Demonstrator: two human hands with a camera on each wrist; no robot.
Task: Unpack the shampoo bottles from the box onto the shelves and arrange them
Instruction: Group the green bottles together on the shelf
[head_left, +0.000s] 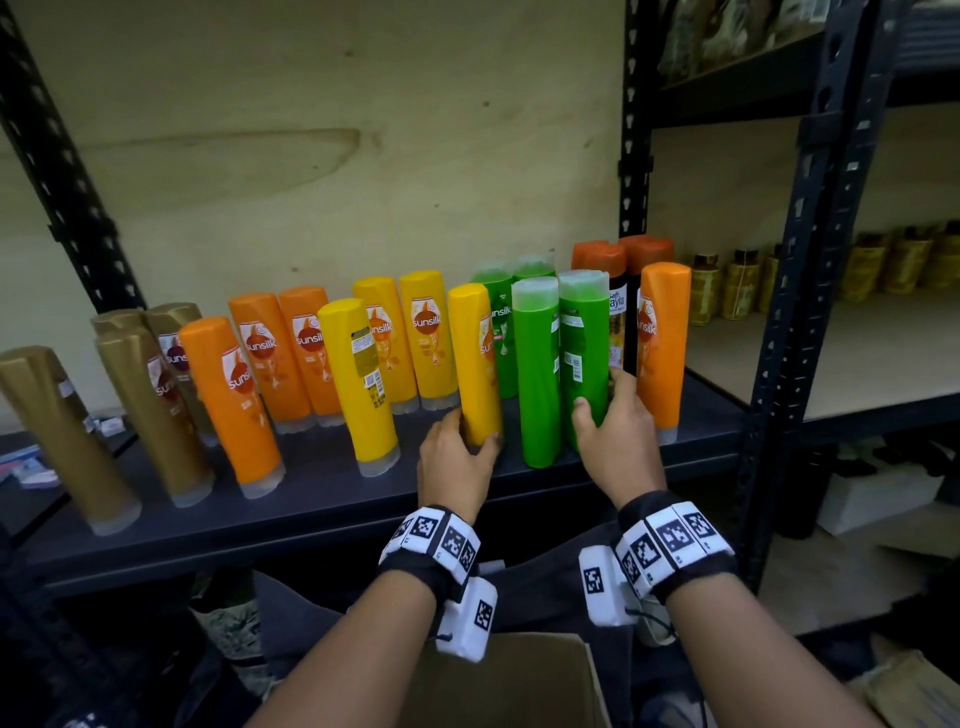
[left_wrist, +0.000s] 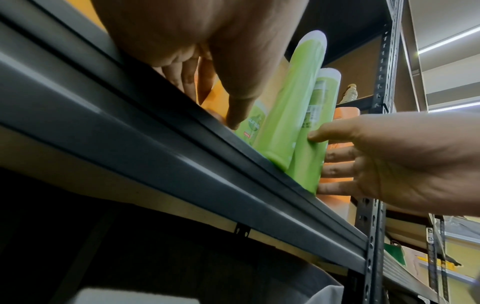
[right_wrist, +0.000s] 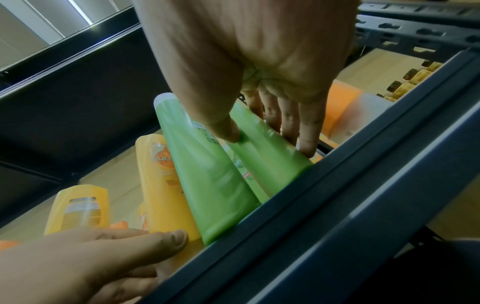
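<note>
The left hand (head_left: 457, 452) is gripping the yellow bottle (head_left: 475, 364) low down, its fingers curling behind it. The right hand (head_left: 615, 431) is pinching the green bottle (head_left: 584, 358), thumb in front, fingers (right_wrist: 306, 131) behind, their tips hidden in the head view.

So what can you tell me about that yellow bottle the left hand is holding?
The yellow bottle is a tall, glossy plastic shampoo bottle standing cap-down and leaning slightly on the dark shelf, near its front edge. Its orange-and-white label is turned mostly away, only partly readable. The left hand grips its lower end, thumb on the front. A green bottle stands close on its right; whether they touch is unclear.
</note>
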